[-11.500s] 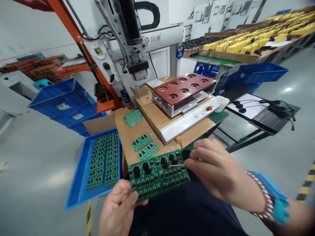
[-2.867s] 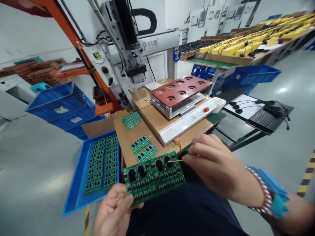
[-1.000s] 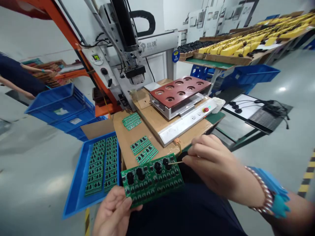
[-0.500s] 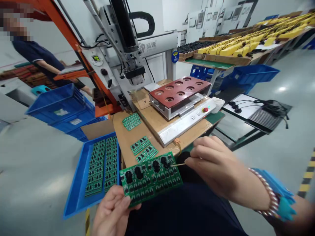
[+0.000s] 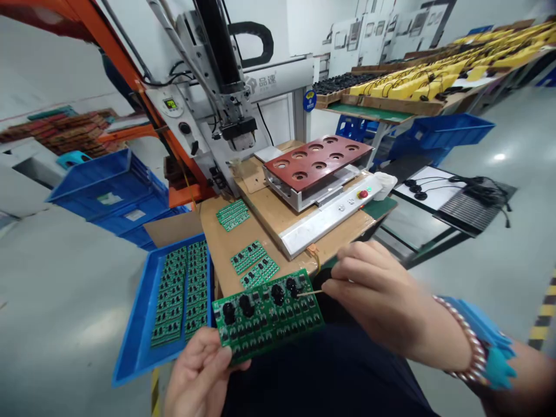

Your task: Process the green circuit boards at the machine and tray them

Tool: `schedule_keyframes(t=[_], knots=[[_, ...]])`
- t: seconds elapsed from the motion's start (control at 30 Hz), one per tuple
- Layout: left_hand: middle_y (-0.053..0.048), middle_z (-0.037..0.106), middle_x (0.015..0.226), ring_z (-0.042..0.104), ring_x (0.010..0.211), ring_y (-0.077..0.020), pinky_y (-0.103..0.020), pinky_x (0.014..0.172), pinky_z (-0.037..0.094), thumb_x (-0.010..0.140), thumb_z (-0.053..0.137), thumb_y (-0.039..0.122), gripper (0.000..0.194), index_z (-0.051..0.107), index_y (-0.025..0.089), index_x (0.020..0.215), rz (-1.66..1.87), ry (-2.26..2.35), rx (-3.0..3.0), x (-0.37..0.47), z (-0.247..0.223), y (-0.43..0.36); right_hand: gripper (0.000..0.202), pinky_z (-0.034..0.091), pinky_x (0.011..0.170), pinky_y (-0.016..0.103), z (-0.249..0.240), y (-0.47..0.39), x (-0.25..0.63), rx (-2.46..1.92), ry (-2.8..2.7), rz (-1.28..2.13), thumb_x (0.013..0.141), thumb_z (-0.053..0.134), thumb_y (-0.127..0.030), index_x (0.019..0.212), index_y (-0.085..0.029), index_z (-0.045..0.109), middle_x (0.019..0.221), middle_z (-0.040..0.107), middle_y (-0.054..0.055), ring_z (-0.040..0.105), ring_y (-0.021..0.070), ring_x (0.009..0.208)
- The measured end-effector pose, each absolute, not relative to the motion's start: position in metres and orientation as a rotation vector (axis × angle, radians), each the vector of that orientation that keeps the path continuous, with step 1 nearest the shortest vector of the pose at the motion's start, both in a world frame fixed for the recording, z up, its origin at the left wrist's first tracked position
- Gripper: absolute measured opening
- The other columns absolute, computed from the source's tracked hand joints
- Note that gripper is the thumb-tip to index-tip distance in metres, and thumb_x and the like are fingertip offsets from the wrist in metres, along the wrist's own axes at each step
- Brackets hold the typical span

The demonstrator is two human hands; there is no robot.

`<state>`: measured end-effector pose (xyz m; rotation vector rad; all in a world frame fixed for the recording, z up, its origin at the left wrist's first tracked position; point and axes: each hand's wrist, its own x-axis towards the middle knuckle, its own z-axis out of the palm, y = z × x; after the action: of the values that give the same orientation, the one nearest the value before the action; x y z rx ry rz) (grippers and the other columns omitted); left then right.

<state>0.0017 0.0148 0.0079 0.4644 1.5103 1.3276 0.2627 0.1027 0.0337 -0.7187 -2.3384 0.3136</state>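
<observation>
My left hand grips a green circuit board by its lower left corner, thumb on top and fingers underneath. The board is tilted toward me over my lap. Black round blobs sit in a row along its upper half, with rows of small dark parts below. My right hand is closed in a pinch on a thin wooden stick. The stick's tip is at the rightmost black blob; whether it touches the blob I cannot tell. Several smaller-looking boards lie on the table just beyond.
A blue tray of stacked boards stands at the left. Ahead is a machine with a red-brown fixture plate and a control bar with a red button. Blue crates are stacked behind the tray. A side stand holds black cables.
My right hand and the stick have shifted slightly left, the tip now lower on the rightmost blob. The board is nearly still. A person at the far left has mostly gone behind the orange frame.
</observation>
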Motion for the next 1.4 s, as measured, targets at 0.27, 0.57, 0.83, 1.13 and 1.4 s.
schedule_keyframes(t=[0.27, 0.57, 0.83, 1.13, 1.4], knots=[[0.0, 0.062, 0.055, 0.058, 0.052, -0.0152, -0.025, 0.048, 0.052, 0.049, 0.083, 0.023, 0.027, 0.062, 0.018, 0.064, 1.348, 1.507, 0.459, 0.001, 0.005, 0.013, 0.017, 0.031, 0.066, 0.033, 0.033, 0.105, 0.262, -0.746, -2.346, 0.299, 0.08, 0.047, -0.003, 0.086, -0.013, 0.059, 0.077, 0.053, 0.005, 0.042, 0.016, 0.076], [0.0, 0.063, 0.055, 0.059, 0.053, -0.0165, -0.026, 0.048, 0.053, 0.047, 0.084, 0.023, 0.028, 0.063, 0.018, 0.065, 1.338, 1.517, 0.442, -0.001, 0.004, 0.014, 0.016, 0.029, 0.065, 0.033, 0.035, 0.105, 0.265, -0.791, -2.324, 0.271, 0.08, 0.048, -0.002, 0.084, -0.012, 0.06, 0.077, 0.053, 0.004, 0.041, 0.0148, 0.075], [0.001, 0.06, 0.054, 0.056, 0.051, -0.014, -0.022, 0.048, 0.05, 0.049, 0.083, 0.025, 0.024, 0.064, 0.019, 0.063, 1.353, 1.512, 0.468, 0.007, 0.009, 0.013, 0.015, 0.029, 0.064, 0.031, 0.036, 0.109, 0.263, -0.82, -2.298, 0.237, 0.082, 0.047, -0.004, 0.081, -0.014, 0.059, 0.073, 0.051, 0.004, 0.039, 0.0146, 0.073], [0.0, 0.061, 0.055, 0.056, 0.052, -0.015, -0.024, 0.049, 0.05, 0.051, 0.082, 0.025, 0.023, 0.064, 0.02, 0.064, 1.313, 1.505, 0.483, -0.001, 0.003, 0.012, 0.014, 0.03, 0.065, 0.032, 0.036, 0.11, 0.259, -0.785, -2.296, 0.246, 0.081, 0.048, -0.005, 0.078, -0.013, 0.059, 0.074, 0.052, 0.005, 0.041, 0.0153, 0.074], [0.001, 0.062, 0.056, 0.057, 0.053, -0.0141, -0.022, 0.049, 0.05, 0.051, 0.082, 0.024, 0.024, 0.063, 0.019, 0.065, 1.378, 1.522, 0.462, 0.009, 0.009, 0.012, 0.016, 0.029, 0.064, 0.031, 0.037, 0.11, 0.262, -0.82, -2.302, 0.213, 0.082, 0.047, -0.004, 0.078, -0.014, 0.059, 0.072, 0.051, 0.004, 0.039, 0.0148, 0.072]])
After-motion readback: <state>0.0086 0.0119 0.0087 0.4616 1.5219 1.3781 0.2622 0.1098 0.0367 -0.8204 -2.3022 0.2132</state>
